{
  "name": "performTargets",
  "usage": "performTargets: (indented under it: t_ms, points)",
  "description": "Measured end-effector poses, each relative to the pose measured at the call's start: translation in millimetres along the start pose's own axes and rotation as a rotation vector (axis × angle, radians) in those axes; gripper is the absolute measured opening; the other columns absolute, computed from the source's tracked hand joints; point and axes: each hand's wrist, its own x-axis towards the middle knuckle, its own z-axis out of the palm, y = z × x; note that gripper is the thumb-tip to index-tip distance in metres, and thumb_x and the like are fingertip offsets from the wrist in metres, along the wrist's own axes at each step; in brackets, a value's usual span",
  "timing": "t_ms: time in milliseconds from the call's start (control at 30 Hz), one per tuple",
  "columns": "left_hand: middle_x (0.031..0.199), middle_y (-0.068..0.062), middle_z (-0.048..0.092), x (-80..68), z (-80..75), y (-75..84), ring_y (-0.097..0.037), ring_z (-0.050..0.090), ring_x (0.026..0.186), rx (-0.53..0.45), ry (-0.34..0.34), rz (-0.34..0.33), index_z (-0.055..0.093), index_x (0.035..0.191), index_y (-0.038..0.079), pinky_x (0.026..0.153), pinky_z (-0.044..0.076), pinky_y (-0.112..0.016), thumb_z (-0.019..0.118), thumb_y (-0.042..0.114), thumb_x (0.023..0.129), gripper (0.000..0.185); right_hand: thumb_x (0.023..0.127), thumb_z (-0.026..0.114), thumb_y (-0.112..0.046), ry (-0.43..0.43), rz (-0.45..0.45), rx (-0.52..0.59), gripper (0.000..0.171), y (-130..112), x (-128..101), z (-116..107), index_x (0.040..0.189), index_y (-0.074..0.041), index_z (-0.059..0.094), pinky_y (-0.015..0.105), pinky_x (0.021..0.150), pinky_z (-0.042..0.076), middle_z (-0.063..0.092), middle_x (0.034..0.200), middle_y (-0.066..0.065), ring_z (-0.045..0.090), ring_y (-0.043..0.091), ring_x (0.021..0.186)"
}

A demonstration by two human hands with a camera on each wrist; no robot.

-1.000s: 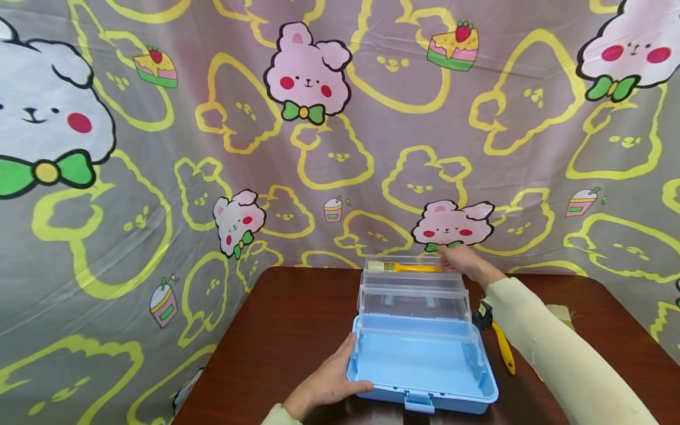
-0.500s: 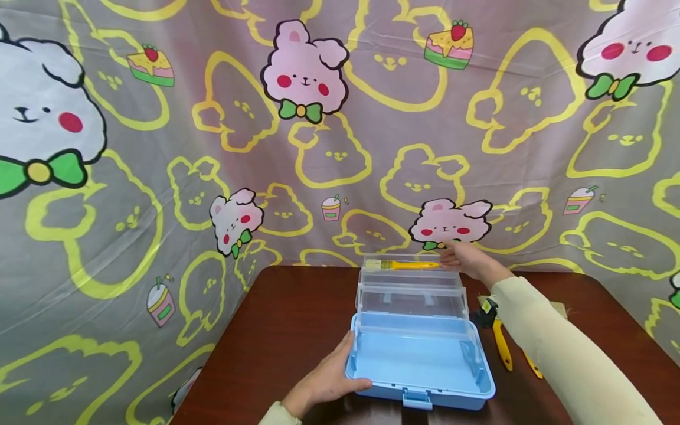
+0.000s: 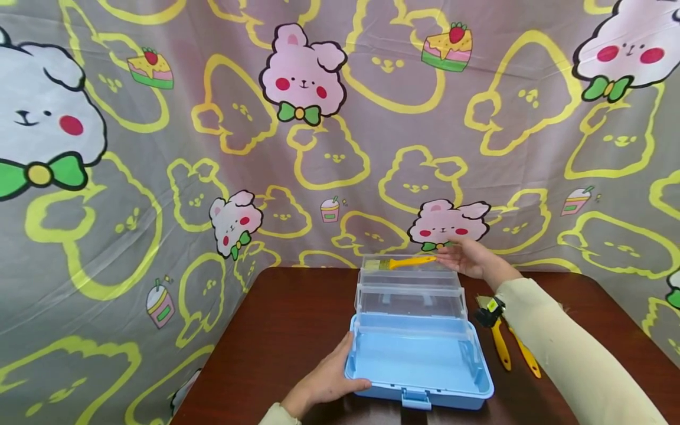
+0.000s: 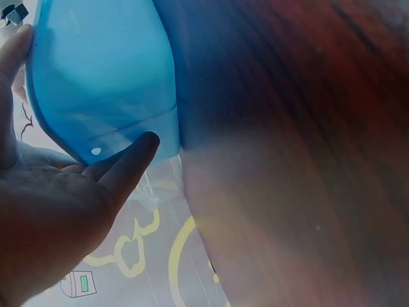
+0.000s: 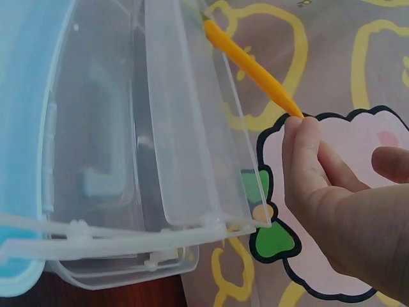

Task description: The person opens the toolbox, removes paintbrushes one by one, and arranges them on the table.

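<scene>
Above the clear top tray (image 3: 406, 267) of the opened blue toolbox (image 3: 419, 366), a yellow-handled paintbrush (image 3: 404, 262) lies tilted, bristles to the left. The right hand (image 3: 467, 258) pinches the tip of its handle between thumb and fingertips. The left hand (image 3: 324, 383) lies relaxed and flat against the toolbox's left side wall, on the dark wooden table (image 3: 287, 330). Yellow-handled pliers (image 3: 502, 342) lie just right of the toolbox.
</scene>
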Motion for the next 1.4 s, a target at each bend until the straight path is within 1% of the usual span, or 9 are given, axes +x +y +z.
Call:
performTargets:
  t_ms: [100,200,333,467,633,833,1133,1267,1400]
  points:
    - [0.156,-0.013,0.011,-0.9,0.3,0.2,-0.030,0.028,0.135,0.001,-0.001,-0.002,0.007,0.152,0.007,0.103,0.031,-0.052,0.071,0.053,0.078,0.109,0.102,0.037,-0.032,-0.016,0.025,0.055,0.059,0,-1,1,0.141,0.011,0.026,0.036,0.097,0.041,0.061,0.103,0.016,0.065,0.024,0.091]
    - [0.156,-0.014,0.012,-1.5,0.5,0.2,-0.030,0.028,0.135,0.003,0.004,0.006,0.008,0.152,0.006,0.103,0.031,-0.051,0.072,0.053,0.078,0.109,0.103,0.037,-0.031,-0.045,0.018,0.058,0.062,1,-3,3,0.142,0.014,0.021,0.038,0.098,0.039,0.063,0.099,0.016,0.065,0.026,0.091]
    - [0.156,-0.014,0.013,-1.8,0.8,-0.4,-0.030,0.029,0.135,0.004,0.004,0.004,0.008,0.152,0.006,0.103,0.031,-0.051,0.072,0.053,0.078,0.109,0.103,0.038,-0.030,-0.073,0.002,-0.006,0.054,3,-4,6,0.131,0.016,0.037,0.040,0.099,0.036,0.065,0.098,0.017,0.067,0.027,0.089]
    - [0.156,-0.013,0.013,-1.4,1.1,-0.3,-0.029,0.028,0.135,0.006,0.004,0.001,0.008,0.152,0.007,0.103,0.031,-0.051,0.072,0.053,0.078,0.109,0.103,0.039,-0.028,-0.097,-0.013,-0.064,0.043,4,-4,10,0.116,0.011,0.050,0.043,0.099,0.034,0.066,0.101,0.019,0.066,0.030,0.092]
    - [0.156,-0.012,0.014,-0.6,1.4,0.3,-0.028,0.030,0.134,0.004,0.010,0.001,0.008,0.152,0.007,0.103,0.031,-0.051,0.072,0.052,0.078,0.108,0.103,0.040,-0.024,-0.114,-0.009,-0.103,0.039,6,-5,17,0.114,0.011,0.053,0.043,0.096,0.037,0.064,0.104,0.021,0.065,0.034,0.096]
    - [0.156,-0.012,0.014,-0.5,1.6,0.8,-0.029,0.030,0.134,0.015,0.014,0.008,0.008,0.152,0.007,0.103,0.031,-0.051,0.072,0.052,0.077,0.109,0.103,0.039,-0.024,-0.119,-0.001,-0.142,0.045,10,-5,25,0.124,0.015,0.045,0.042,0.096,0.038,0.059,0.113,0.027,0.062,0.036,0.102]
    - [0.156,-0.013,0.014,-0.9,0.6,0.2,-0.029,0.029,0.135,0.016,0.008,0.002,0.008,0.152,0.006,0.103,0.031,-0.051,0.072,0.053,0.077,0.109,0.104,0.037,-0.022,-0.196,0.026,-0.136,0.052,17,-2,35,0.137,0.017,0.029,0.037,0.092,0.044,0.049,0.125,0.030,0.060,0.036,0.107]
    - [0.156,-0.013,0.014,-1.4,0.4,1.4,-0.029,0.029,0.135,0.011,0.003,-0.009,0.008,0.152,0.007,0.103,0.031,-0.052,0.072,0.053,0.078,0.108,0.103,0.040,-0.016,-0.199,0.030,-0.111,0.038,21,1,42,0.128,0.012,0.039,0.037,0.091,0.045,0.047,0.127,0.029,0.053,0.041,0.115]
    - [0.156,-0.012,0.014,-2.4,-0.6,2.6,-0.029,0.031,0.134,0.003,-0.003,-0.018,0.007,0.153,0.009,0.102,0.031,-0.053,0.072,0.052,0.078,0.108,0.102,0.043,-0.013,-0.176,0.028,-0.115,0.021,24,5,50,0.112,0.005,0.047,0.036,0.088,0.047,0.049,0.123,0.028,0.055,0.042,0.112]
